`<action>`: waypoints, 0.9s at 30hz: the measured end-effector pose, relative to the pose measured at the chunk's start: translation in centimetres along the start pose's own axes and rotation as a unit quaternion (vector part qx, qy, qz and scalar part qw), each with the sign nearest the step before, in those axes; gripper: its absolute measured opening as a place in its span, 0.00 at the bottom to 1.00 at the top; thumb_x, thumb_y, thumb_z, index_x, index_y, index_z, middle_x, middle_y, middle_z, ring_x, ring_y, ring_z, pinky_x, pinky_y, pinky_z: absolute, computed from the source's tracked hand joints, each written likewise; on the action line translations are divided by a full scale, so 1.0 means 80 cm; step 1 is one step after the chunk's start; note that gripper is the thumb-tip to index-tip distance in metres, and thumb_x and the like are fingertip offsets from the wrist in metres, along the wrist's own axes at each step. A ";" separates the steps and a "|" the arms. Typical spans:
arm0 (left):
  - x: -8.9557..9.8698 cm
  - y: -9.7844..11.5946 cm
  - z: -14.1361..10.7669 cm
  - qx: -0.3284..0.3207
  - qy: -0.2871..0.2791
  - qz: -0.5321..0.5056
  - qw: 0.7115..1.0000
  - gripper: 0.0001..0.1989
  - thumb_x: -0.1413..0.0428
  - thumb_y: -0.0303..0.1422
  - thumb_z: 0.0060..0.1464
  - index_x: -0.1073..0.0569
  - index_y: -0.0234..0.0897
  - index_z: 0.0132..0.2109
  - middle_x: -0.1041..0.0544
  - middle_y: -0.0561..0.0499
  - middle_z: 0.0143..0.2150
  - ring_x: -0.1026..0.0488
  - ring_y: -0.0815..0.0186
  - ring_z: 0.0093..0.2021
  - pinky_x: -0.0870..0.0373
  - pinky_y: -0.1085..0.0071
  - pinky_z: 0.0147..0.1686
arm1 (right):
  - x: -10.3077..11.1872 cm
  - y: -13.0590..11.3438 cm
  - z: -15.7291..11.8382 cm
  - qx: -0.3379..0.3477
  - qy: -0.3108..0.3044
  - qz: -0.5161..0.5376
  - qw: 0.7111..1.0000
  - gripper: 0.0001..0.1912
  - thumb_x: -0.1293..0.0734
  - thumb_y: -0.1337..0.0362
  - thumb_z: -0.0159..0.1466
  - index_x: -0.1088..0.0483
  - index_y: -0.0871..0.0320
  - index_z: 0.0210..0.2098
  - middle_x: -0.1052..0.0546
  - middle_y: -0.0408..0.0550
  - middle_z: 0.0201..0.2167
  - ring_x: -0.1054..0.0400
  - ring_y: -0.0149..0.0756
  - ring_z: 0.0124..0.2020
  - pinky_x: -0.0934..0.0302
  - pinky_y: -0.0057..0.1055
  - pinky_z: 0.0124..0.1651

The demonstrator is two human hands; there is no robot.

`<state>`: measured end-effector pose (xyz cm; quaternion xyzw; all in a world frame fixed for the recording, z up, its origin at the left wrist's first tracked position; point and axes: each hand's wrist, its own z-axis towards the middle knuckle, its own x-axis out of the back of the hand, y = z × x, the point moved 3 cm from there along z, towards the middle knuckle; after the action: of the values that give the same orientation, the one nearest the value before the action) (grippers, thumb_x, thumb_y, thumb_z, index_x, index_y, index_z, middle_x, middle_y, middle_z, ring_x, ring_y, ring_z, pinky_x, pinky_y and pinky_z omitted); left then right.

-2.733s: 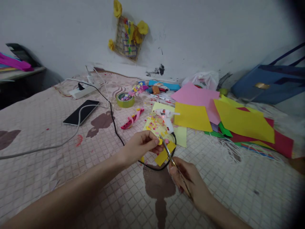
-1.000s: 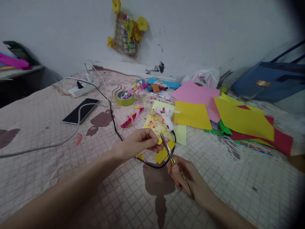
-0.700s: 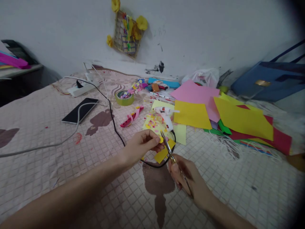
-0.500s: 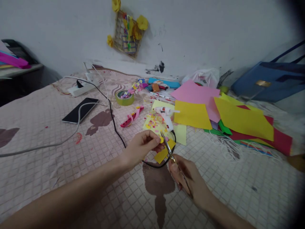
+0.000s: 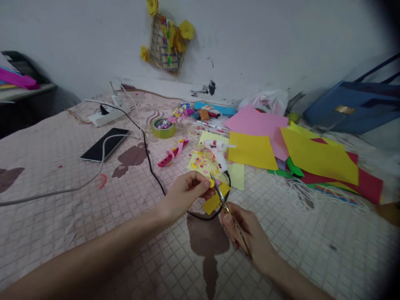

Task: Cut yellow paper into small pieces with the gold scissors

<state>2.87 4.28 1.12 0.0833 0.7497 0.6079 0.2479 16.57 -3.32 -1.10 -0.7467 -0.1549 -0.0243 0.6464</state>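
Between thumb and fingers, my left hand [image 5: 190,189] pinches a small yellow paper piece [image 5: 212,183]. My right hand [image 5: 245,229] is closed round the handles of a pair of scissors [image 5: 221,197], whose blades point up and left and meet the edge of that piece. Below the blades lies a larger yellow paper scrap [image 5: 212,203]. Just beyond the hands, a white glue gun [image 5: 218,152] rests on a pale yellow sheet [image 5: 238,177] strewn with small pink and yellow cut pieces [image 5: 198,160].
A black cord [image 5: 152,166] loops across the cloth to a power strip [image 5: 108,116]. Left lies a phone [image 5: 106,143]; ahead, a tape roll [image 5: 163,129] and a red strip [image 5: 173,154]. Coloured sheets [image 5: 318,156] and white string [image 5: 296,191] lie right, near a blue bag [image 5: 353,106].
Almost nothing differs. The scissors and both hands stay in nearly the same place, the blades still at the small yellow piece.
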 end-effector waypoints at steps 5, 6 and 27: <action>0.000 0.000 0.001 -0.002 0.003 -0.002 1.000 0.06 0.46 0.31 0.52 0.34 0.32 0.31 0.26 0.51 0.28 0.28 0.70 0.30 0.32 0.70 0.35 | 0.000 -0.003 0.002 0.001 0.002 -0.008 1.000 0.21 0.44 0.46 0.61 0.44 0.57 0.24 0.44 0.37 0.16 0.50 0.26 0.17 0.56 0.24 0.19; 0.000 0.000 0.001 -0.003 0.003 -0.001 1.000 0.06 0.46 0.31 0.52 0.34 0.32 0.31 0.26 0.51 0.28 0.29 0.70 0.30 0.32 0.70 0.35 | 0.000 -0.004 0.002 0.000 0.004 -0.015 1.000 0.21 0.45 0.46 0.61 0.44 0.57 0.24 0.44 0.37 0.15 0.50 0.26 0.16 0.56 0.24 0.18; -0.003 0.001 -0.003 0.012 -0.019 0.003 1.000 0.08 0.45 0.32 0.51 0.34 0.31 0.31 0.26 0.49 0.30 0.29 0.70 0.31 0.32 0.71 0.36 | 0.003 -0.007 0.005 -0.016 0.028 0.065 0.997 0.24 0.45 0.41 0.58 0.43 0.57 0.24 0.43 0.35 0.13 0.49 0.25 0.13 0.52 0.23 0.16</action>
<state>2.95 4.03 1.30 0.1005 0.7520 0.5978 0.2590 16.61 -2.78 -0.59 -0.7644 -0.0880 -0.0058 0.6387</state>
